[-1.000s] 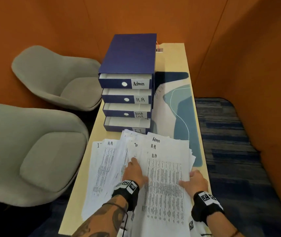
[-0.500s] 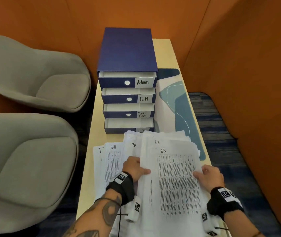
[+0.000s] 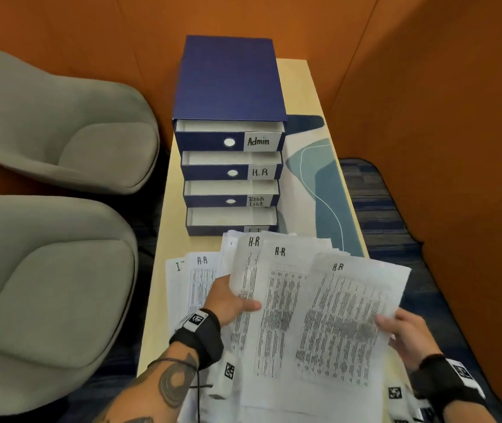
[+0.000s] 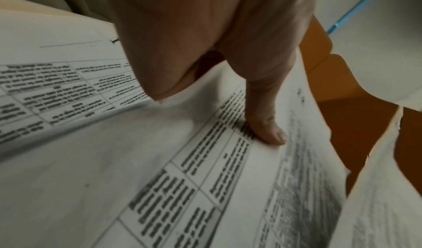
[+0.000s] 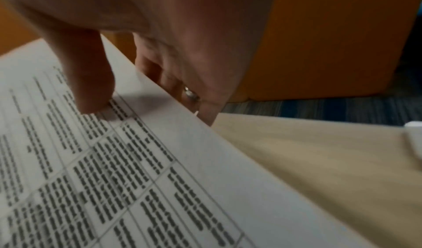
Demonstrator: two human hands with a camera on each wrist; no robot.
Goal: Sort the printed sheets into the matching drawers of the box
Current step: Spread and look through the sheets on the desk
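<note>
Sorting looks barely started, judging by the four bare drawers. Straight ahead of both hands stands the tall navy cardboard drawer box (image 3: pixel 228 83), drawers pulled out stepwise so each hand-lettered label shows: Admin, H.R, Task List, I.T. Between the hands spreads the fan of white printed sheets (image 3: pixel 277 315) on the long pale wooden table (image 3: pixel 307 87), fanned so the headings can be read. The right hand (image 3: pixel 408 334) pinches the top tilted H.R page (image 3: pixel 350 312) at its edge, thumb over, fingers under. The left hand (image 3: pixel 228 303) grips the fan's other edge, thumb on top, probably steadying it
</note>
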